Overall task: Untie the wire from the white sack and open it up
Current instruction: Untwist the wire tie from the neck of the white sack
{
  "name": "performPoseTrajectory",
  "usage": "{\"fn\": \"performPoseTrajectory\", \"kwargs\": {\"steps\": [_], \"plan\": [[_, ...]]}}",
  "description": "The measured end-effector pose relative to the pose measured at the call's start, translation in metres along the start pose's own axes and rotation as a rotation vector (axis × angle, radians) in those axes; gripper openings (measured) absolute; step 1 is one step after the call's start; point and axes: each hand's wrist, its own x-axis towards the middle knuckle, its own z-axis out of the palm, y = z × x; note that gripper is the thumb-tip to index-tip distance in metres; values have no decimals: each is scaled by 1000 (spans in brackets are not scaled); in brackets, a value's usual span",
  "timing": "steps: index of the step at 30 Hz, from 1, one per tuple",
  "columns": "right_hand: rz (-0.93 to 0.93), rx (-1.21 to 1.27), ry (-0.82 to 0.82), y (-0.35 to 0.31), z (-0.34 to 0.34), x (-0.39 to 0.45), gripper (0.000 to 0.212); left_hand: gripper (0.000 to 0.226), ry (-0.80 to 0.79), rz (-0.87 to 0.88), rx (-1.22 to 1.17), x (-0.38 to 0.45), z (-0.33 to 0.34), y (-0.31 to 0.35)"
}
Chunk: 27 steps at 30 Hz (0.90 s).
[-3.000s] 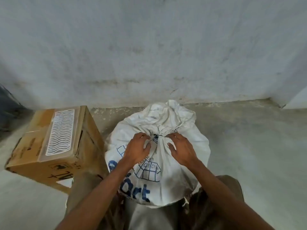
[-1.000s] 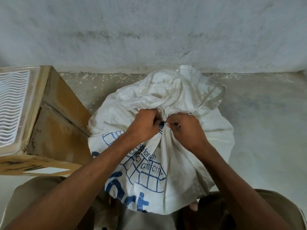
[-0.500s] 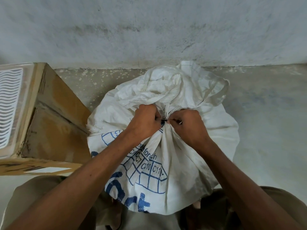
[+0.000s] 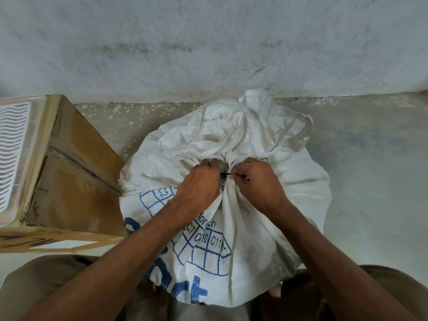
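A white woven sack (image 4: 289,188) with blue print stands on the floor between my knees, its neck bunched and tied. A thin dark wire (image 4: 228,174) wraps the neck between my two hands. My left hand (image 4: 199,184) clutches the gathered neck on the left side of the tie. My right hand (image 4: 257,181) pinches the wire's free end, which runs to the right over its fingers. The loose top of the sack flops away behind the tie. The knot itself is mostly hidden by my fingers.
A brown cardboard box (image 4: 76,172) stands close on the left, touching the sack. A stained grey wall (image 4: 208,47) rises just behind the sack. Bare concrete floor (image 4: 375,170) lies to the right. My knees in brown trousers (image 4: 41,288) flank the sack.
The view has closed in on the sack since three seconds ago. Both hands moved in to the tie; my right hand now holds the wire's end drawn slightly rightwards.
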Motion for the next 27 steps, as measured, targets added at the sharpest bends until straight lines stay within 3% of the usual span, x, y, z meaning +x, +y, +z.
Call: {"fn": "performPoseTrajectory", "kwargs": {"steps": [4, 9, 11, 14, 16, 17, 22, 27], "plan": [[-14, 13, 19, 2, 1, 0, 14, 21, 68, -27, -109, 4, -1, -16], [-35, -35, -6, 1, 3, 4, 19, 14, 53, 205, 176, 1, -2, -6], [-30, -31, 2, 2, 3, 5, 17, 20, 79, 188, 105, 6, -4, -5], [-25, 6, 30, 1, 0, 4, 13, 38, 122, -276, -394, 14, -4, -7], [-8, 52, 53, 2, -3, 3, 11, 29, 153, -617, -824, 15, 0, -8], [-1, 63, 58, 2, -4, 3, 11, 22, 149, -668, -902, 13, -1, -7], [-12, 39, 51, 2, -4, 4, 12, 6, 35, -240, -515, 12, -16, -16], [-16, 22, 32, 1, -4, 6, 12, 5, -49, -43, -357, 13, -20, -21]]}}
